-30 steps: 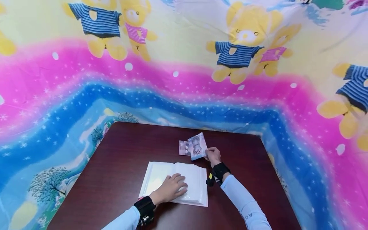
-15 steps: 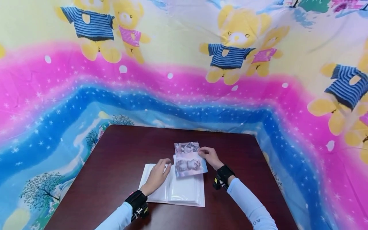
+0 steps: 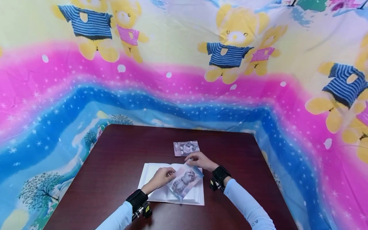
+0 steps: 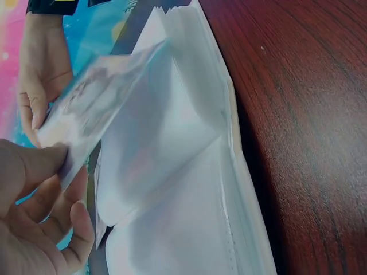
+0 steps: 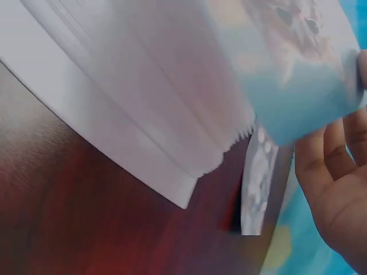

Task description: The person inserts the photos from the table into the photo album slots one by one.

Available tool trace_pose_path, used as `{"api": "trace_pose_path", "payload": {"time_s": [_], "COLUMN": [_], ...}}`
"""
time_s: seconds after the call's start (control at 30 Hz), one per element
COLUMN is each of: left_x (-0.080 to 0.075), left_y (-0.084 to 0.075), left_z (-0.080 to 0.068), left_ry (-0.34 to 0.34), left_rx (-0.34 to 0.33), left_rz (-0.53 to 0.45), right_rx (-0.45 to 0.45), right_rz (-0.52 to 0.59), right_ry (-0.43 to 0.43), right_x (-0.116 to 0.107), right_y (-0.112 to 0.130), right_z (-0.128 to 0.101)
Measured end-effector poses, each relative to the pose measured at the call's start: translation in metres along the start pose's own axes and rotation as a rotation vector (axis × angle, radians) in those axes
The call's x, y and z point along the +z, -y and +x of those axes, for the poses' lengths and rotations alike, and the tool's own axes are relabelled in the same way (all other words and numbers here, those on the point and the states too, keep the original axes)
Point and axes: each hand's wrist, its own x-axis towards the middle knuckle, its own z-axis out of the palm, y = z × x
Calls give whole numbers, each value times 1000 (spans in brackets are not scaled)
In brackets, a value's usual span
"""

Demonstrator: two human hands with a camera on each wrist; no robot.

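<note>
A photo card (image 3: pixel 185 182) with a kitten on it is held tilted above an open album (image 3: pixel 156 195) with white pages and clear sleeves. My left hand (image 3: pixel 160 178) pinches the card's left edge; the left wrist view shows the thumb of that hand (image 4: pixel 43 212) on top and fingers beneath. At the card's upper corner, my right hand (image 3: pixel 202 160) grips it too. In the right wrist view the card (image 5: pixel 304 69) hangs over the album pages (image 5: pixel 132 74), its pale blue end near the right hand (image 5: pixel 344 195).
Behind the album, a second cat photo (image 3: pixel 187 148) lies flat on the dark wooden table (image 3: pixel 123 150). A patterned cloth (image 3: pixel 172 86) with teddy bears surrounds the table's back and sides.
My right hand has brought the kitten photo from the table's back to over the album and turned it. The left hand has left the right page and now pinches the photo.
</note>
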Motion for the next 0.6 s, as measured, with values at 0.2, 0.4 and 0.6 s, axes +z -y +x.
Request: {"api": "trace_pose_path", "payload": {"time_s": [0.2,0.4,0.6], "left_x": [-2,-1,2], "left_y": [3,-8,-7], "left_z": [0,10,13], "left_ry": [-239,-392,-404], "left_rx": [-50,-52,-48], "left_rz": [-47,-110,-48], "right_rx": [227,239,213], "right_rz": [269,444,301], "right_ry": [-139,-160,-231], "right_x": [4,18,18], "right_y": [-9,-15,-11], "right_z": [-7,-5,1]}}
